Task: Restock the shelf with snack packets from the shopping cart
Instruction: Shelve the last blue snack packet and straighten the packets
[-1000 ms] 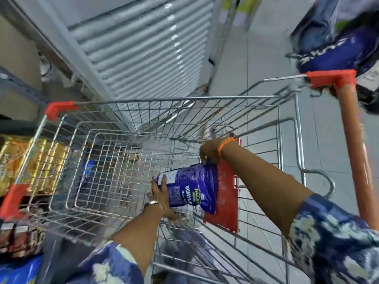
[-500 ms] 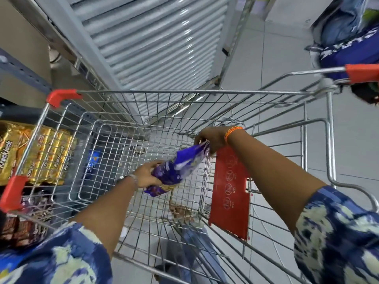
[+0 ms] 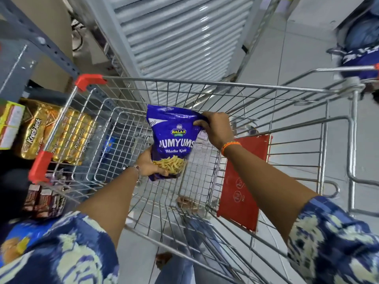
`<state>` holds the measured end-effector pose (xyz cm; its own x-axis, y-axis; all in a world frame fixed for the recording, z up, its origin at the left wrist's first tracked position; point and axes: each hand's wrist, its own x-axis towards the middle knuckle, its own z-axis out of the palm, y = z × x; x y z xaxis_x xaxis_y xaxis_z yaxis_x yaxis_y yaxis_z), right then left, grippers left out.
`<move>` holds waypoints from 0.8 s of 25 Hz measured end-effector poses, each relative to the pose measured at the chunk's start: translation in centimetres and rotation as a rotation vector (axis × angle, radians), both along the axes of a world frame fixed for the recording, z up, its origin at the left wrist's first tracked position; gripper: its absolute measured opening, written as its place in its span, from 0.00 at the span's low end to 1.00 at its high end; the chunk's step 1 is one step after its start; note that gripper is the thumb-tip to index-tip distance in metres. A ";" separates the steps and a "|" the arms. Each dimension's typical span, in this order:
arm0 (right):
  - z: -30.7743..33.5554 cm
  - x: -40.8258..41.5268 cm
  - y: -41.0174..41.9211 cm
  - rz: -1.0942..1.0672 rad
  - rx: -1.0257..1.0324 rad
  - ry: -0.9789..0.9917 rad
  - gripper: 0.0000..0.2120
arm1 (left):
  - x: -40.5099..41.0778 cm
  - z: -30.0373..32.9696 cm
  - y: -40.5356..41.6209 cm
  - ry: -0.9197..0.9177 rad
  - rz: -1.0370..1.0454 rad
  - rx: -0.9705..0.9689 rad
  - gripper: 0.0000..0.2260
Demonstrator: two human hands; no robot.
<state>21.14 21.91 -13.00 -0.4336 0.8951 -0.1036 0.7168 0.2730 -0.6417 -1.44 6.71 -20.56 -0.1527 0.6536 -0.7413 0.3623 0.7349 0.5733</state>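
A purple snack packet [image 3: 172, 138] with yellow sticks printed on it hangs upright over the wire shopping cart [image 3: 205, 84]. My left hand [image 3: 148, 163] grips its bottom edge. My right hand [image 3: 215, 130] pinches its top right corner. The printed front faces me. The cart basket below looks empty apart from the red child-seat flap [image 3: 244, 181]. The grey shelf [image 3: 18, 58] stands to the left, beyond the cart's side.
Gold biscuit packs [image 3: 61, 136] and a yellow-green box [image 3: 10, 126] sit on the left shelf, with brown packs [image 3: 44, 201] lower down. A white corrugated shutter [image 3: 174, 33] stands ahead. Blue bags [image 3: 361, 50] sit at the upper right. Grey tiled floor lies to the right.
Both hands have lifted the packet higher and turned it from edge-on to upright with its front facing me. The view has shifted slightly toward the cart.
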 end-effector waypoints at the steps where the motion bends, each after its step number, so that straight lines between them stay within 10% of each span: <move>1: 0.6 -0.6 -0.7 -0.054 0.058 0.029 0.12 | -0.5 0.7 -0.2 0.005 -0.006 -0.004 0.46; 20: 41.6 -21.3 -7.3 0.142 0.985 0.938 0.13 | -11.2 42.2 -13.3 0.346 0.238 0.710 0.35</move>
<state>-0.15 14.64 28.64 -0.0806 0.3691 0.9259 0.0520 0.9292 -0.3659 -12.65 -6.56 21.66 -0.4899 0.8704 -0.0494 0.4845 0.3190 0.8145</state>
